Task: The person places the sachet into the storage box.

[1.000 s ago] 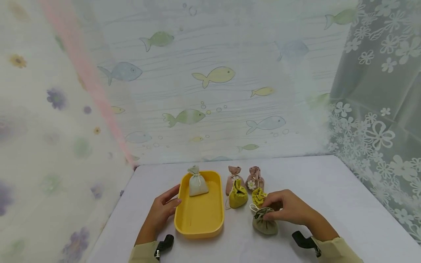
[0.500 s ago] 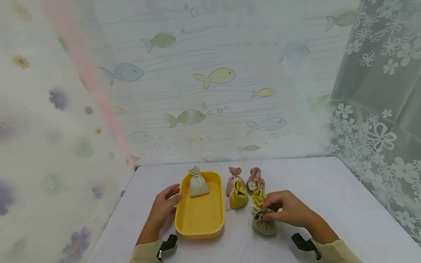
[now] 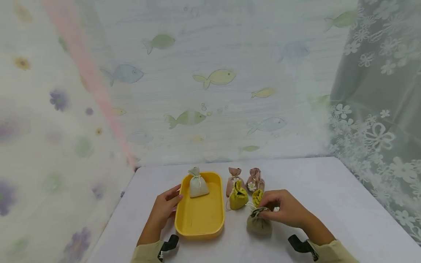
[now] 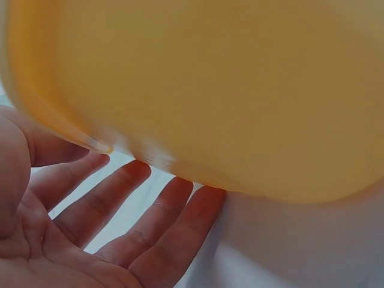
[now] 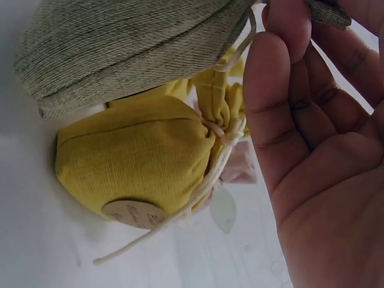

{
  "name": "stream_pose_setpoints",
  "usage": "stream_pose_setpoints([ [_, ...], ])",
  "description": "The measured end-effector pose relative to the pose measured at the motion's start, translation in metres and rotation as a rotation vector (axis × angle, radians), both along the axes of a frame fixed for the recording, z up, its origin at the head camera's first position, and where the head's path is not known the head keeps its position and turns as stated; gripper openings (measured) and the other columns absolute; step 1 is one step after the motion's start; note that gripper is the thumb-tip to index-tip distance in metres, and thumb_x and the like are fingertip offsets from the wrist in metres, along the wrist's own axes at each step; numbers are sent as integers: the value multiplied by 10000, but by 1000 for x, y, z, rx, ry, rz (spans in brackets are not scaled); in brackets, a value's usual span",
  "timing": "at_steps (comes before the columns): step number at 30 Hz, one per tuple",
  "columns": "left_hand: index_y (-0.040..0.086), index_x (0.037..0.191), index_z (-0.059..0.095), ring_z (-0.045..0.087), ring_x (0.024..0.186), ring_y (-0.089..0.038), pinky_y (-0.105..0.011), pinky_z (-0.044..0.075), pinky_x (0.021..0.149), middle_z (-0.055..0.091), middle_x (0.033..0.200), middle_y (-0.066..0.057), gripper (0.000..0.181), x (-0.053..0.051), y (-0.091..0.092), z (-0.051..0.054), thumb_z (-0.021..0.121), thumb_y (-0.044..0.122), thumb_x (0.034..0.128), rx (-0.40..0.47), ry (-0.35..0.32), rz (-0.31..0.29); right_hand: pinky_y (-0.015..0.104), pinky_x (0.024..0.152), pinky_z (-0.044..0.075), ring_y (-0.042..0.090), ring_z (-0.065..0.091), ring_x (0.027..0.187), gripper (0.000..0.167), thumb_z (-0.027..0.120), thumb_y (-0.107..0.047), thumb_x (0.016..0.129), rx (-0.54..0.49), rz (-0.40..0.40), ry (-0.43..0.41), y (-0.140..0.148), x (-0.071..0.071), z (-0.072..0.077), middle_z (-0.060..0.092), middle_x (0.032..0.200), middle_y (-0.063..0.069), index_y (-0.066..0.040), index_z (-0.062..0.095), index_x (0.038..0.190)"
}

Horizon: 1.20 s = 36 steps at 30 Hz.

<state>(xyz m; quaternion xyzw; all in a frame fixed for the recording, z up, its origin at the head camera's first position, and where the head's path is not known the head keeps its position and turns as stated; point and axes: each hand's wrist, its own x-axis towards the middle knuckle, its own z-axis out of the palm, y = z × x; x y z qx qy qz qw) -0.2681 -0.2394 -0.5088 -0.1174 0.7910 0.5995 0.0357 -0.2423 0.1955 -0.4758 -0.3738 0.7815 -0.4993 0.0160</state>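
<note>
In the head view my right hand (image 3: 284,210) pinches the gathered neck of a grey-green drawstring pouch (image 3: 259,224). The right wrist view shows this pouch (image 5: 138,48) tilted, close beside a yellow pouch (image 5: 138,156) with a cord and a round tag. My left hand (image 3: 166,206) is at the left side of a yellow tray (image 3: 199,233). Its fairly straight fingertips touch the outer wall of the tray (image 4: 198,108) in the left wrist view, thumb near the rim. Inside the tray, towards the far end, stands a pale pouch (image 3: 198,186).
Right of the tray stand a yellow pouch (image 3: 238,197) and, partly hidden by my right hand, another yellow pouch (image 3: 257,197). Behind them are a pink pouch (image 3: 234,179) and a darker pink pouch (image 3: 255,179) with a flower. A fish-patterned curtain (image 3: 210,95) borders the white table (image 3: 302,179).
My right hand has shifted slightly left with the grey-green pouch, towards the tray. My left hand stays at the tray's side.
</note>
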Motion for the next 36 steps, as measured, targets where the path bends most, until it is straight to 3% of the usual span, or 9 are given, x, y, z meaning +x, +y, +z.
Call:
stream_pose_setpoints([
  [4,307,1506,554,664,1212,-297,-424,643,847,547,1522,-152,527,3,1,2,693,295,998,2,-25,9,285,609,593,73,639,779,119,819,-160,900,-16,-17,39,-5,1,0,734,958,-13,-211,778,1000],
  [11,318,1511,544,679,1188,-281,-437,642,851,535,1535,-150,538,0,2,2,694,302,995,29,-16,-8,269,639,597,68,655,812,141,837,-141,877,-14,-60,103,-13,0,8,755,945,-11,-227,779,972],
  [18,319,1508,548,683,1191,-286,-445,641,850,537,1537,-148,541,-3,0,-2,702,312,989,27,-20,-1,273,645,605,77,663,813,160,840,-117,870,-39,-23,164,-23,-2,19,758,954,-22,-215,781,981],
  [26,289,1520,533,649,1242,-323,-457,639,860,541,1527,-160,546,2,-2,2,692,294,998,-7,-3,-24,266,627,594,81,629,780,190,843,-84,846,-30,-27,161,-37,-8,28,758,922,34,-210,788,976],
  [31,259,1539,499,627,1273,-338,-435,646,832,545,1514,-172,545,-1,-1,1,662,271,1020,-57,39,-78,271,679,621,73,670,796,151,849,-117,853,-36,-56,140,-45,-10,32,760,915,1,-208,793,959],
  [36,297,1559,473,643,1251,-317,-397,649,809,531,1527,-168,549,-2,0,-1,640,285,1036,-106,63,-94,280,688,627,98,670,762,128,852,-148,860,-49,-60,155,-52,-15,35,749,893,-49,-219,795,950],
])
